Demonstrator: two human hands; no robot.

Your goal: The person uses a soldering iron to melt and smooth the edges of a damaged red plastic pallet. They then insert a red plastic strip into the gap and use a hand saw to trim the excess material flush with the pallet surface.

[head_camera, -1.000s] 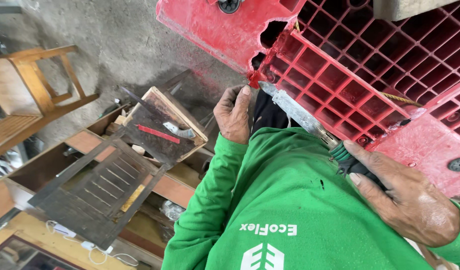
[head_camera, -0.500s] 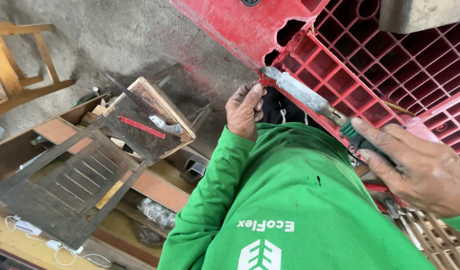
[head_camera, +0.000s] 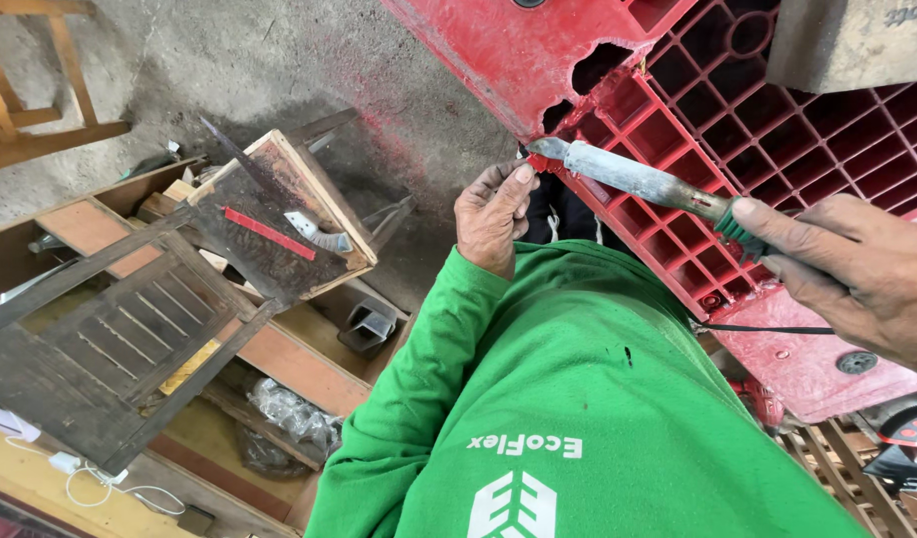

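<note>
A big red plastic pallet (head_camera: 777,130) with a grid of ribs stands tilted in front of me, its near edge broken and jagged. My right hand (head_camera: 857,269) grips the green handle of a long grey soldering iron (head_camera: 638,179). The iron's flat tip rests on the broken edge. My left hand (head_camera: 493,214), coming out of a green sleeve, pinches a small red plastic piece (head_camera: 543,162) against that same edge, right at the tip.
To the left is a wooden box (head_camera: 309,199) with a dark scorched plate (head_camera: 249,239), a red strip and a scraper on it. A dark slatted panel (head_camera: 100,349) leans below it. A wooden chair (head_camera: 30,90) stands top left, a grey block (head_camera: 847,40) top right.
The iron's tip has slid down along the pallet's broken edge to my left fingertips. My left hand stays at the edge. The view has shifted a little.
</note>
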